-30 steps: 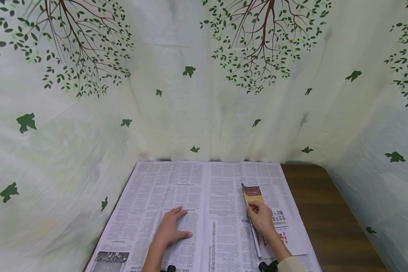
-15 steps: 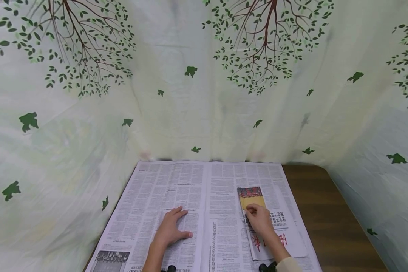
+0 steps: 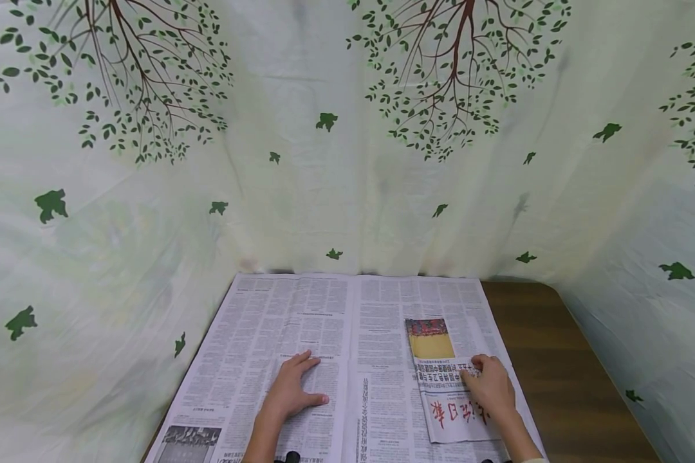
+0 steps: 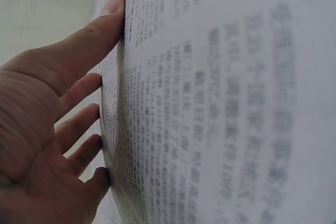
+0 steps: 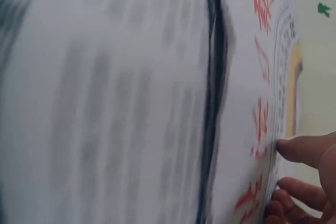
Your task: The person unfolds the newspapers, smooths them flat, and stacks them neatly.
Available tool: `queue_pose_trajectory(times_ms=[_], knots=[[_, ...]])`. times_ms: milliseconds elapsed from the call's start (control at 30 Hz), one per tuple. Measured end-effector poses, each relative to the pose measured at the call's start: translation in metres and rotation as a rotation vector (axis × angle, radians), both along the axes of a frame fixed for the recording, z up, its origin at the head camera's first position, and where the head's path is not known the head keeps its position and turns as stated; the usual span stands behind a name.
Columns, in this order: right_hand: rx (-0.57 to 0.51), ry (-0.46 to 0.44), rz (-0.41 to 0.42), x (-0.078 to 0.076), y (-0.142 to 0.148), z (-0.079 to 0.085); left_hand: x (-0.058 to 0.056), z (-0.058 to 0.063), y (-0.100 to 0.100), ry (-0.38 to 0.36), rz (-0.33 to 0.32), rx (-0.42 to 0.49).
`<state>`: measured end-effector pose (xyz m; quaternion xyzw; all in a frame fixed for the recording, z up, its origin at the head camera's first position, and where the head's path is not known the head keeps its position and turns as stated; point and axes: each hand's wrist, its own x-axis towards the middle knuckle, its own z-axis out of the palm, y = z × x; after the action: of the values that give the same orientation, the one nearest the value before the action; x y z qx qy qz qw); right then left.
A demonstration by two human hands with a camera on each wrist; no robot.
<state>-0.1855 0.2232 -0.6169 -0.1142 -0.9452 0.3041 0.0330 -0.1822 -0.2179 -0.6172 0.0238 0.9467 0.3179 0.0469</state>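
A folded newspaper with red title characters, black headlines and a yellow and red picture lies on the right part of a spread newspaper sheet. My right hand is at its right side, fingertips touching the print. In the right wrist view, the thumb is apart from the bent fingers, with no paper pinched between them. My left hand rests on the left half of the spread sheet, fingers spread and thumb pointing right. The left wrist view has its fingertips pressing on the printed page.
Brown wooden table shows along the right of the newspaper sheet. A pale curtain printed with trees and green leaves surrounds the table at the back and sides. A dark photo is printed at the sheet's lower left.
The folded newspaper's raised left edge has come down flat. My right hand has let go of that edge and moved right across the paper. The left hand stays put.
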Motion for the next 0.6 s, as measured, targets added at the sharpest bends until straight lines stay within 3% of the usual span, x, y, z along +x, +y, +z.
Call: queue_pose_trajectory(times_ms=[233, 600], knots=[[0.030, -0.052, -0.071, 0.016, 0.032, 0.001, 0.000, -0.001, 0.001, -0.001, -0.004, 0.004], [-0.006, -0.179, -0.082, 0.029, 0.050, 0.012, -0.001, 0.001, 0.000, -0.006, -0.014, -0.015]])
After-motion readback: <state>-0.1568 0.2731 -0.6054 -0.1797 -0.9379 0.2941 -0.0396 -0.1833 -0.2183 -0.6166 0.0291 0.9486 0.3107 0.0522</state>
